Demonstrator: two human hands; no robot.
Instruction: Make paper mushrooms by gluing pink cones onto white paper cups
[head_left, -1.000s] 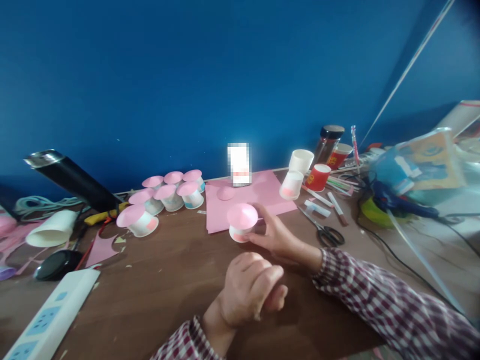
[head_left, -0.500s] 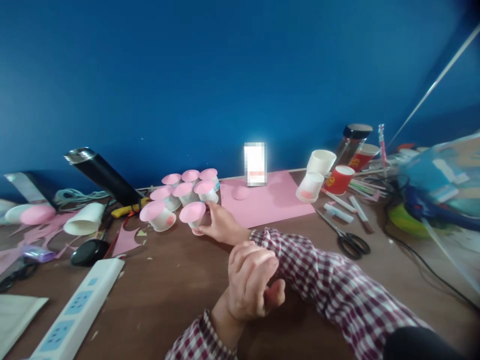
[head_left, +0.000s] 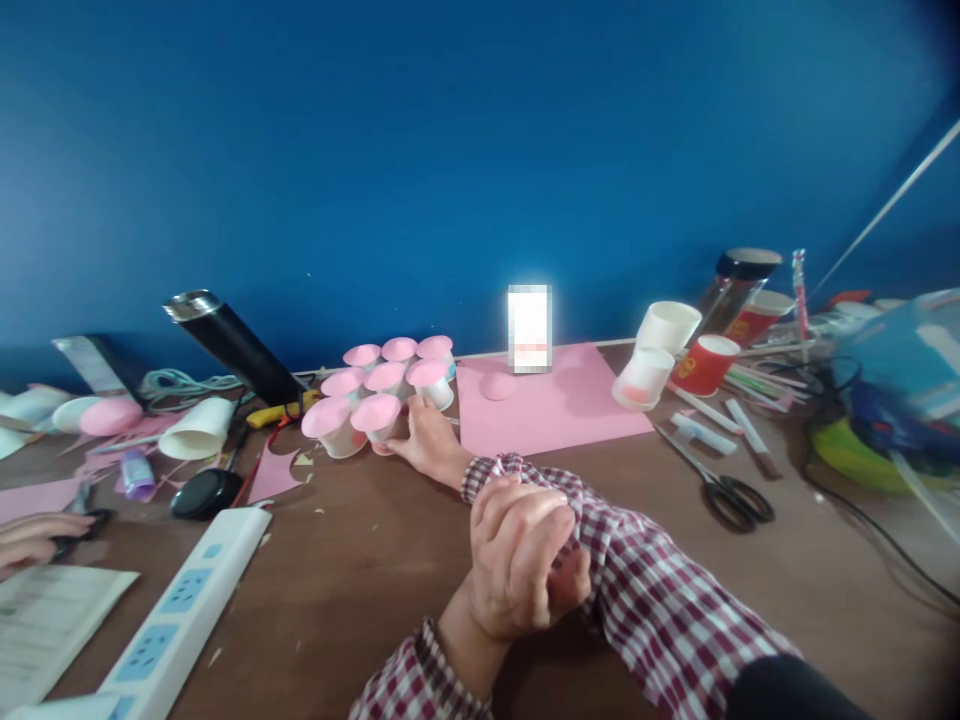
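Observation:
My right hand (head_left: 431,440) reaches forward to a paper cup topped with a pink paper disc (head_left: 376,412); its fingers and thumb close round the lower side of the cup. That cup stands at the front right of a group of several alike white cups, right beside another pink-topped cup (head_left: 330,420). My left hand (head_left: 525,565) hovers in front of my right sleeve, its fingers curled in together and the thumb bent. I see nothing in it. A pink sheet (head_left: 555,420) lies right of the cups, with a loose pink disc (head_left: 499,386) on it.
Scissors (head_left: 724,490), white cups (head_left: 645,375) and a red cup (head_left: 705,362) are on the right. At left are a black flask (head_left: 232,345), a power strip (head_left: 180,600), a tipped cup (head_left: 196,430) and pink scraps. Another person's hand (head_left: 37,540) holds scissors at the left edge.
My right hand has moved the front pink-topped cup left, up against its neighbour. The view has turned slightly left, and another person's hand now shows at the left edge.

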